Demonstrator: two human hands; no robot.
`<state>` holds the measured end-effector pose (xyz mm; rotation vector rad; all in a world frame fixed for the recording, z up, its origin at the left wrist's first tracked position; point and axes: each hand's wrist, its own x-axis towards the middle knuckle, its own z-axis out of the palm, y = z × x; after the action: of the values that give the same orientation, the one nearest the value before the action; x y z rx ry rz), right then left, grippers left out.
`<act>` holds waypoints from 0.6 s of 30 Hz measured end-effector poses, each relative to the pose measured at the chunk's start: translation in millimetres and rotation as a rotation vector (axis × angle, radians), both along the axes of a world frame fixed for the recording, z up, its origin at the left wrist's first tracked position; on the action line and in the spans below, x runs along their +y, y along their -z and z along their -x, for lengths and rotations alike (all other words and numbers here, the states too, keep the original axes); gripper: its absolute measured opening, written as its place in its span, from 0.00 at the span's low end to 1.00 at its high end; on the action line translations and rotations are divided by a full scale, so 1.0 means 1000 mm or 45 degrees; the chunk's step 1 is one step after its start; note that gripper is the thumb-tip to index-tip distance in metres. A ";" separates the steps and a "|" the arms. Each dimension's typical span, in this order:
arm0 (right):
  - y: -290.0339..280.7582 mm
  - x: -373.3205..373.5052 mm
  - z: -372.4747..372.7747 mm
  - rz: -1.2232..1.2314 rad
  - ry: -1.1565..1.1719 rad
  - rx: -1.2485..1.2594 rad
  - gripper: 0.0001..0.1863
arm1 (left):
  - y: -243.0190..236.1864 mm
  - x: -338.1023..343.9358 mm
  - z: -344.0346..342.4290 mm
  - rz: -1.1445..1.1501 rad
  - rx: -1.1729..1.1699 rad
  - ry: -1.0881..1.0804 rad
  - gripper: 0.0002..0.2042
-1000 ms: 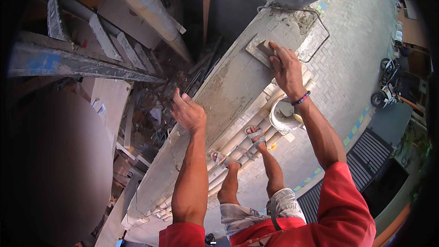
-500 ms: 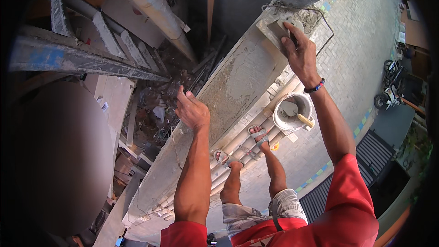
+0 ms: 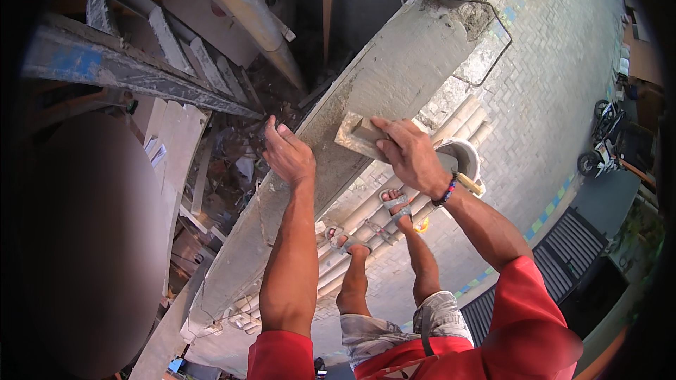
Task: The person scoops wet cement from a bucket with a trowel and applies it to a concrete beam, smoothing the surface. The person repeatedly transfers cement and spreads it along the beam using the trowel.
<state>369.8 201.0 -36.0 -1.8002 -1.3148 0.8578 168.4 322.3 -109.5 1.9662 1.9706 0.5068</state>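
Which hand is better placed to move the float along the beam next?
Probably the right hand: it grips the float over the beam. The left hand appears empty, near the beam's edge.

A concrete beam [image 3: 405, 63], bamboo poles [image 3: 461, 121] and seemingly debris [image 3: 243, 167] mark a building site above paving [image 3: 556, 63].

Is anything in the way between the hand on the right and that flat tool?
Nothing visible: the right hand holds the flat, rectangular, cement-smeared float by its block handle. Nothing visible stands between the float and the long grey concrete ledge beneath it, either.
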 end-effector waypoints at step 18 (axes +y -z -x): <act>0.008 -0.048 0.008 0.326 0.260 1.034 0.23 | -0.072 0.023 0.037 -0.133 -0.195 0.202 0.24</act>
<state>362.1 152.7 -43.7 -1.4625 -0.5085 1.4764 131.0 345.0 -37.2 2.0582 1.7120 0.7088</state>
